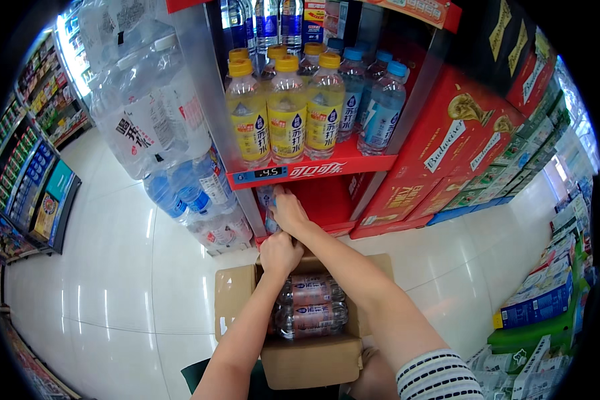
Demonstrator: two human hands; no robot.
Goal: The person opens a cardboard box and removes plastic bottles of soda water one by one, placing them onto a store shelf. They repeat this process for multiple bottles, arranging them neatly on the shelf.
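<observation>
My right hand (pixel 289 212) reaches to the left side of the red lower shelf (pixel 325 200), at a bottle with a blue cap (pixel 271 222) that it partly hides; whether it grips the bottle is unclear. Just below, my left hand (pixel 281 253) has its fingers curled near the shelf's front edge, over the far side of an open cardboard box (pixel 310 362); what is in its fingers is hidden. Plastic bottles with pink labels (pixel 312 320) lie on their sides in the box. On the shelf above stand yellow-capped bottles (pixel 287 117) and blue-capped bottles (pixel 382 112).
Shrink-wrapped water bottles (pixel 150 120) are stacked left of the shelf unit. Red beer cartons (pixel 445 140) stand to its right. Another display rack (pixel 35 185) is at the far left, and packaged goods (pixel 537 300) are at the right. Glossy floor tiles (pixel 115 250) surround the box.
</observation>
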